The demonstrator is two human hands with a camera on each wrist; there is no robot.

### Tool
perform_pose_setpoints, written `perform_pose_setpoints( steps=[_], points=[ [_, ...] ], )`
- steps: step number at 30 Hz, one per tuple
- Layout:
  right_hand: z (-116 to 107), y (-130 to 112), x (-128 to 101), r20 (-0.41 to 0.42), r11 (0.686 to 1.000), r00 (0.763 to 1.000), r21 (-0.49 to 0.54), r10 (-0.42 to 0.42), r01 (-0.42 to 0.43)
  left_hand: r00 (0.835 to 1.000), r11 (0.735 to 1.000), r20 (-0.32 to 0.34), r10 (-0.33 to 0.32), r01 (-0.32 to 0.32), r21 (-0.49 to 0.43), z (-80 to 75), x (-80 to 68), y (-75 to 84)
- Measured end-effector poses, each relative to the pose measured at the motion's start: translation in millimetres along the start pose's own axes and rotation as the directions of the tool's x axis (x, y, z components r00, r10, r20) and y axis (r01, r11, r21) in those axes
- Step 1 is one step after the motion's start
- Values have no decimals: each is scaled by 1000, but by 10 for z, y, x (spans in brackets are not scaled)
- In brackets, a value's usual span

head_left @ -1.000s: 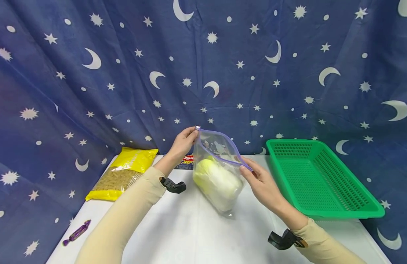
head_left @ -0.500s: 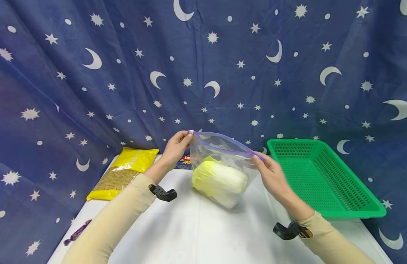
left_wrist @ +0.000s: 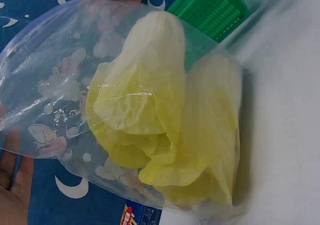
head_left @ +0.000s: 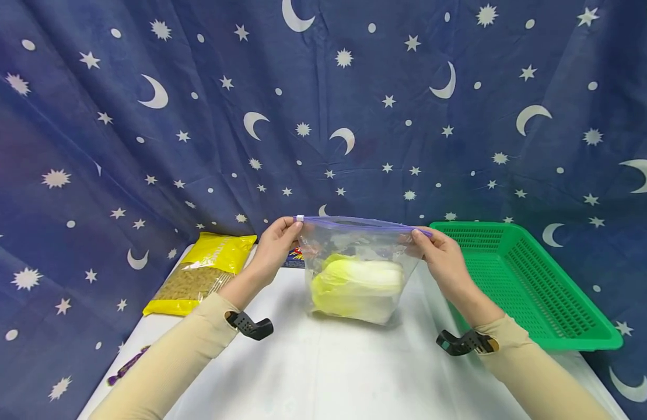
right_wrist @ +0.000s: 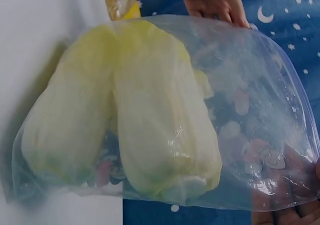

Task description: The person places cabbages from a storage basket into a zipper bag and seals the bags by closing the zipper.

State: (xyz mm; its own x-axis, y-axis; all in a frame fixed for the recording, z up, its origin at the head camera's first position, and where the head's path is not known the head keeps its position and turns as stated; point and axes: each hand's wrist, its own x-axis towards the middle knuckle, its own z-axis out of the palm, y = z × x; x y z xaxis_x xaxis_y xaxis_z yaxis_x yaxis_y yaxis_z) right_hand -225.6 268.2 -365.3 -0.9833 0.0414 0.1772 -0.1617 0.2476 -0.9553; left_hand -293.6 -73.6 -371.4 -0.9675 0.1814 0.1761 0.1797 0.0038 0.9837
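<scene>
The left hand pinches one top corner of a clear zip bag, and the right hand pinches the other, so the purple seal is stretched level between them. Inside sit two pale yellow cabbages, the bag's bottom resting on the white table. A green basket stands just to the right, and a yellow pasta packet lies on the left.

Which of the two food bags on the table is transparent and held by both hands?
The zip bag with cabbage; the yellow pasta bag lies untouched.
</scene>
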Motion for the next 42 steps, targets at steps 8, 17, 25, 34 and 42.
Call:
perform_pose_setpoints(
  steps=[8, 17, 25, 34, 42],
  points=[
    [-52, 53, 138, -12, 972, 999, 233, 32, -28, 999, 999, -20, 42, -42, -14, 19, -119, -21],
    [-68, 71, 208, -36, 932, 998, 362, 50, -34, 997, 997, -10, 77, -77, -26, 18, -205, -26],
    [-90, 50, 233, 26, 911, 995, 401, 93, -95, 998, 997, 18, 68, -68, -38, -7, -232, -32],
    [-102, 34, 252, 34, 902, 988, 404, 149, -150, 1000, 1000, 21, -18, 18, 3, 20, -262, 11],
    [-120, 11, 283, -11, 956, 989, 257, 150, -142, 998, 997, -7, -65, 65, -29, 35, -261, 2]
  ],
)
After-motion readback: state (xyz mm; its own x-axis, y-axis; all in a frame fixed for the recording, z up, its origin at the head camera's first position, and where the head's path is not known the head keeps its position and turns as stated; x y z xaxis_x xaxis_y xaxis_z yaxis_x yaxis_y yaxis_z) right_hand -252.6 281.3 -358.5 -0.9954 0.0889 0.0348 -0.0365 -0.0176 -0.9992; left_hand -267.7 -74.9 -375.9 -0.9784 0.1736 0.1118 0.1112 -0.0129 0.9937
